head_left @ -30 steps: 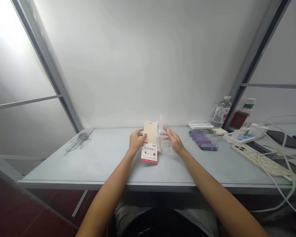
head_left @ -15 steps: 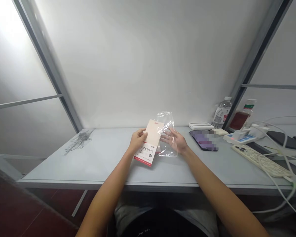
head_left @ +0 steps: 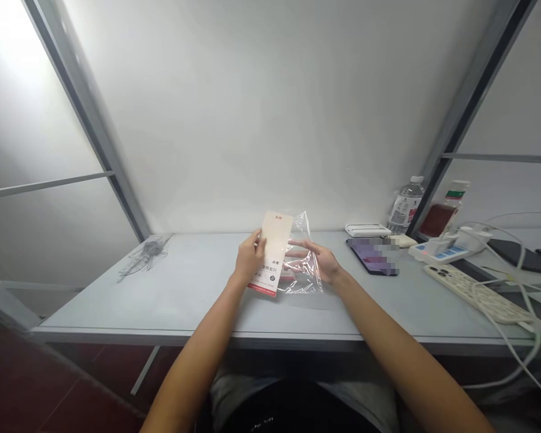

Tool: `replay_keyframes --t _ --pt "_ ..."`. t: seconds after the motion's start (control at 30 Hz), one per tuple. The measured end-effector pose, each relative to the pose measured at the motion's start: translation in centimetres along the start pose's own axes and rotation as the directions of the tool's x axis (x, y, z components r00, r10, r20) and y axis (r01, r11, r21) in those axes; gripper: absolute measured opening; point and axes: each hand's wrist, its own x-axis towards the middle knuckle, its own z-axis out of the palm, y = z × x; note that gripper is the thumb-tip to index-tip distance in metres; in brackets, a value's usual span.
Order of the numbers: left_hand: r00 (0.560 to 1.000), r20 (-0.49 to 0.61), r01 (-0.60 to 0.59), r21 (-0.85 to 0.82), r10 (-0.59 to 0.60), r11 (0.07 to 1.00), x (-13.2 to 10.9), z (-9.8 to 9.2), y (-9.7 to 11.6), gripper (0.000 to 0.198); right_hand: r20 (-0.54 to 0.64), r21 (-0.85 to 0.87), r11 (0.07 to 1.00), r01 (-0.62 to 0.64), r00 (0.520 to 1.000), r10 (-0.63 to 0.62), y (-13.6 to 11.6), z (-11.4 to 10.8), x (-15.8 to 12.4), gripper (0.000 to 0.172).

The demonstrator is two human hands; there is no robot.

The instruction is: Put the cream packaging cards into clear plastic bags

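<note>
My left hand (head_left: 249,257) is closed on the left edge of a cream and white printed card (head_left: 277,237), thumb in front. The card has Chinese print and a red strip along its bottom. Just right of it is a clear plastic bag (head_left: 314,282), partly hidden behind the card. My right hand (head_left: 323,261) has its fingers stretched out and spread at the bag. They show through the clear film; whether they are inside or behind it I cannot tell. Part of another red-and-white printed piece (head_left: 289,275) shows behind the card.
A phone (head_left: 372,257) lies to the right on the grey table (head_left: 162,300), with a white flat device (head_left: 367,230) behind it. Farther right are a water bottle (head_left: 406,206), a bottle of dark red liquid (head_left: 444,210), a power strip (head_left: 446,249), a patterned phone case (head_left: 478,293) and loose cables.
The card has shifted slightly left with my left hand. The bag has tilted and dropped a little, and my right fingers reach farther left, closer to the card.
</note>
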Motion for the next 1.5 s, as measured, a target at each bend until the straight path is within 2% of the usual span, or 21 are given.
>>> replay_keyframes --t 0.17,0.53,0.67,0.83,1.23,1.5 --pt "1.000 -0.017 -0.001 0.001 0.001 1.000 -0.1 0.1 0.1 0.038 0.001 -0.080 0.997 -0.005 1.000 0.005 0.1 -0.1 0.1 0.046" --pt "0.999 0.020 -0.028 0.022 0.028 0.999 0.0 -0.2 0.3 0.037 -0.007 -0.108 0.994 0.001 1.000 -0.002 0.0 -0.5 0.2 0.047" --pt "0.999 0.013 -0.046 0.074 0.045 0.996 -0.1 0.0 0.2 0.035 0.018 -0.116 0.993 -0.023 1.000 0.025 0.4 -0.3 0.3 0.046" --pt "1.000 0.001 -0.015 0.051 0.015 0.999 0.0 0.0 0.1 0.035 0.062 -0.172 0.984 -0.054 0.996 0.065 0.8 0.1 0.4 0.046" --pt "0.991 -0.127 -0.021 0.080 0.031 0.997 0.0 -0.1 -0.1 0.037 0.121 -0.153 0.983 -0.103 0.985 0.122 1.5 0.3 0.4 0.042" --pt "0.980 -0.195 0.051 0.024 -0.045 0.998 0.0 0.1 -0.1 0.036 0.150 -0.151 0.983 -0.103 0.981 0.126 2.0 1.2 0.2 0.038"
